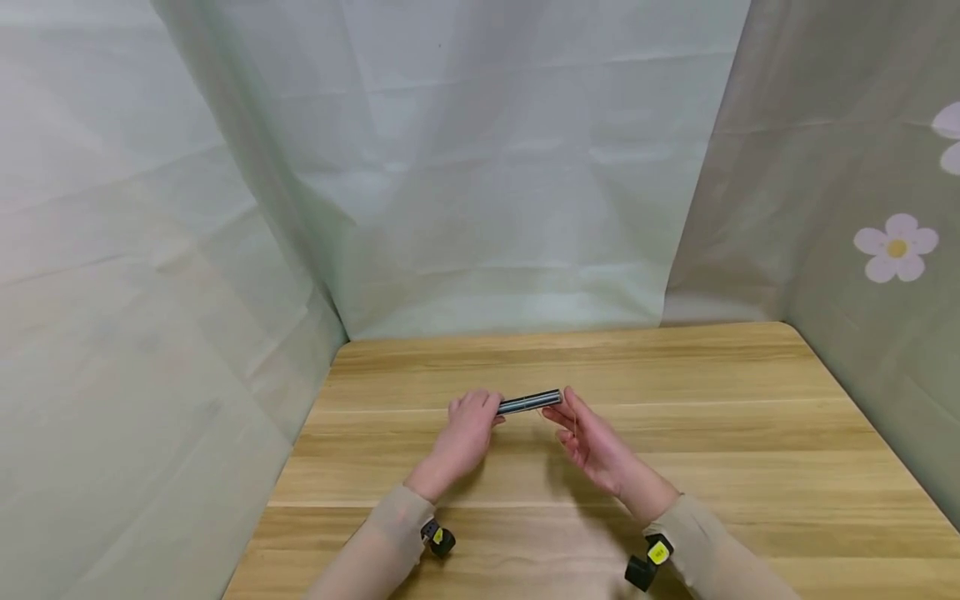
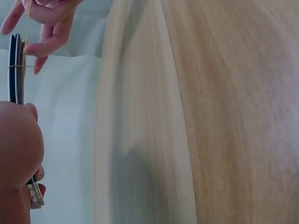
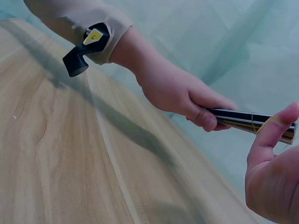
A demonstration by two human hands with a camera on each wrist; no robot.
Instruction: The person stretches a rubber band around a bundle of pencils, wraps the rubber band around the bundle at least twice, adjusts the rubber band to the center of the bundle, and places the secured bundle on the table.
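My left hand [image 1: 468,429] grips one end of a slim stack of dark strips [image 1: 528,403] with pale edges, held above the table. In the left wrist view, a thin yellowish rubber band [image 2: 17,66] goes round the stack near its far end. At that end is my right hand [image 1: 596,446], thumb and fingers spread around the stack. A stretched strand of band runs to its fingers, and in the right wrist view the band crosses the thumb [image 3: 272,133]. The stack's near part is hidden inside the left hand.
The wooden table [image 1: 750,467] lies beneath both hands. Pale fabric hangs [image 1: 510,208] stand behind it and at the left, and a flowered curtain [image 1: 840,275] borders the right side. Small black cameras [image 1: 442,542] are strapped to both sleeved wrists.
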